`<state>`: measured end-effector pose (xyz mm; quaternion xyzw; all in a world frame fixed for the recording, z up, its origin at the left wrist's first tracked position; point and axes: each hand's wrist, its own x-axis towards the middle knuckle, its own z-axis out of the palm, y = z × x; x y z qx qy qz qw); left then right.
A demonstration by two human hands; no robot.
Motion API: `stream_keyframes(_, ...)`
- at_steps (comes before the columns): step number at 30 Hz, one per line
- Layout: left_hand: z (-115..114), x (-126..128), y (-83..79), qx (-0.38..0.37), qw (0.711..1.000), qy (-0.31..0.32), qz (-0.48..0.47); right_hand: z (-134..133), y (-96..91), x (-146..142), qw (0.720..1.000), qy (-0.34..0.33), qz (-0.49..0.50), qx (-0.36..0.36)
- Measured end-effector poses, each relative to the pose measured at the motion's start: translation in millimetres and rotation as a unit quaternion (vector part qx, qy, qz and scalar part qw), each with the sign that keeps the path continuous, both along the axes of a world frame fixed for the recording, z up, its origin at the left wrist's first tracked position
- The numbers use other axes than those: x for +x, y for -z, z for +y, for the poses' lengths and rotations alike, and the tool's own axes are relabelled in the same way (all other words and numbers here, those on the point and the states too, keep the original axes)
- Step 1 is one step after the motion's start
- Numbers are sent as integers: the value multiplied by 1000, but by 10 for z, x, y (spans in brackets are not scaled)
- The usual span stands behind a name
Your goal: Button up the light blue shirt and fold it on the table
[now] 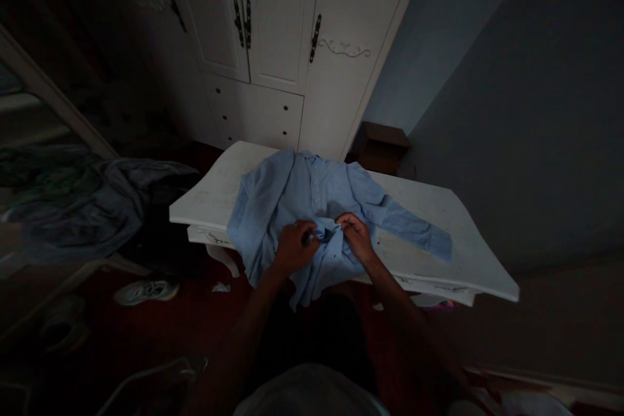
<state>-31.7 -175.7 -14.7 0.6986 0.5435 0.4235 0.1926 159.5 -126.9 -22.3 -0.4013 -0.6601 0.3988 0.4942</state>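
Note:
A light blue button-up shirt point(331, 182) lies front side up on a white table point(424, 198), its collar toward the far edge. One sleeve stretches out to the right; the lower part hangs over the near edge. Around the lower front placket, my left hand point(295, 246) has its fingers curled and pinches the fabric. Just to its right, my right hand point(357, 234) grips the placket edge between thumb and fingers. The cloth is bunched up between both hands. Whether a button sits in the fingers is too small and dark to tell.
A white wardrobe point(273, 58) with dark handles stands behind the table. At left, a heap of clothes point(117, 201) lies beside it, with a shoe point(146, 292) on the red floor. A brown box-like cabinet point(385, 136) stands at the back right, by the wall.

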Motion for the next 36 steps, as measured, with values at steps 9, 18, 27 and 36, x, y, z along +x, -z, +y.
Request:
stream_keyframes(9, 131, 144, -102, -8, 982, -114, 151, -45, -105, -23, 991, -78, 65, -92)
stream_keyframes(18, 303, 116, -50, 40, 984, -54, 165, 14, -212, 49, 993, -97, -36, -60)
stream_keyframes(27, 330, 48, 37, 50, 991, 16, 125, -34, -557, -306, 932, -15, -342, 118)
stream_keyframes(36, 322, 66, -22, 5, 986, 15, 164, 103, -626, -266, 867, -26, -492, 77)
